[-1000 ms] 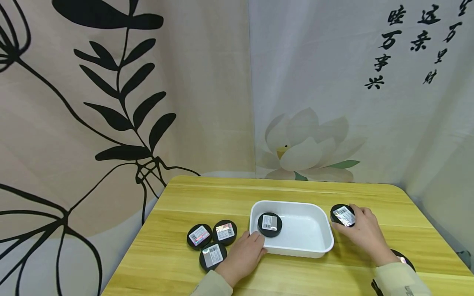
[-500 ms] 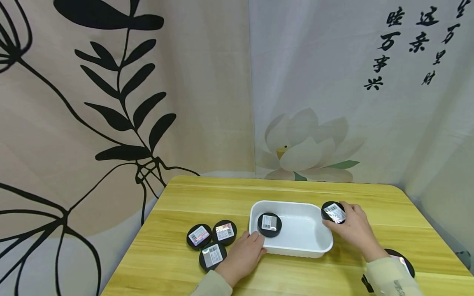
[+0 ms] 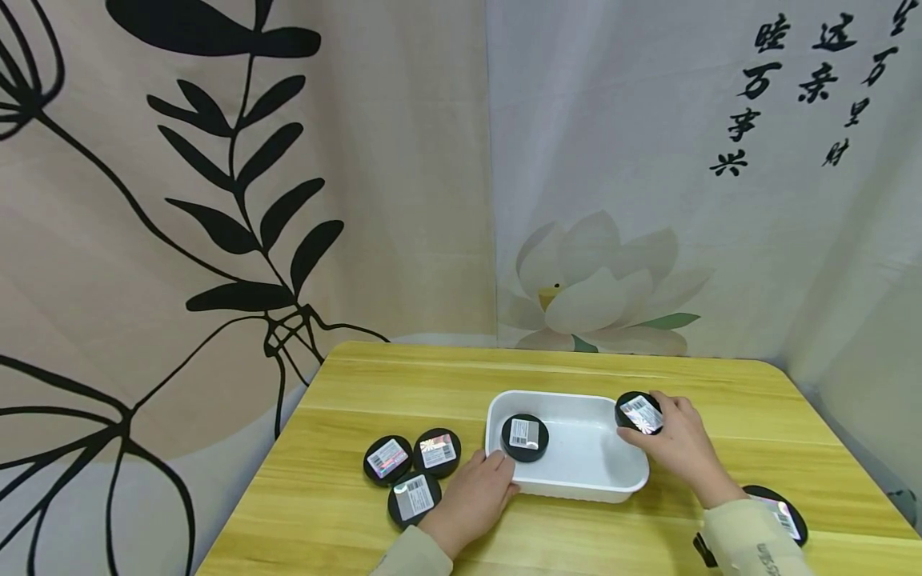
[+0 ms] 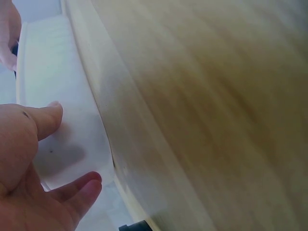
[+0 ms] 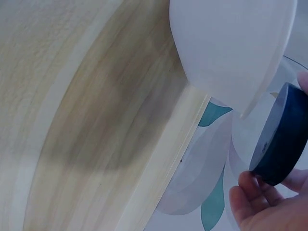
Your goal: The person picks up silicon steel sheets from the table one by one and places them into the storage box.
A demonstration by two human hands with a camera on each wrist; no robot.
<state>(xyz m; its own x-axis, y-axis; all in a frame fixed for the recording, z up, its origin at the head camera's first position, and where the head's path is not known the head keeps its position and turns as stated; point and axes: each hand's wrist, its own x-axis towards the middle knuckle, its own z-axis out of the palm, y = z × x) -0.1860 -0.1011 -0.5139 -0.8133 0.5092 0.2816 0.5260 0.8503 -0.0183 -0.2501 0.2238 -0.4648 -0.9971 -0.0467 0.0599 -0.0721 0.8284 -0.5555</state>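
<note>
A white rectangular plastic tray (image 3: 587,448) stands on the wooden table. One flat, round black container (image 3: 524,448) with a barcode label lies inside its left end. My left hand (image 3: 470,502) grips the tray's near left corner; the left wrist view shows the thumb (image 4: 50,119) on one wall and fingers around the corner. Over the tray's right end, my right hand (image 3: 684,444) holds a second black container (image 3: 639,413) by its edge, label facing up. In the right wrist view this container (image 5: 281,137) is seen side-on, apart from the tray wall.
Left of the tray, three black labelled containers (image 3: 414,496) sit close together beside my left wrist. Another black container (image 3: 781,512) lies at the right, partly behind my right sleeve. A printed curtain (image 3: 418,200) hangs behind the table's far edge.
My right hand has carried its black container leftward, from beside the tray to over its right end. The left hand and the tray have stayed in place.
</note>
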